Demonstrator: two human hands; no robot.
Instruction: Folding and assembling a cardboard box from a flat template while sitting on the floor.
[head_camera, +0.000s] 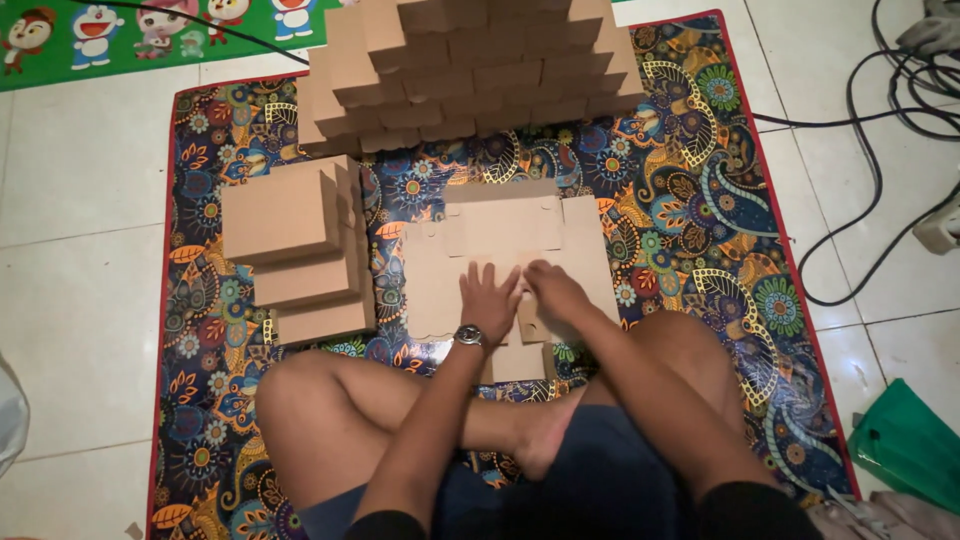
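On the patterned mat (700, 200), your left hand (487, 303) and right hand (556, 292) press flat and unclenched on the cardboard sheet (500, 235), grasping nothing; folding looks underway, so creasing its flaps likely needs firm pressure.

Head camera looks steeply down, close above lap.

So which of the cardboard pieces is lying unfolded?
The flat cardboard blank under both hands, left hand and right hand; the others are folded boxes.
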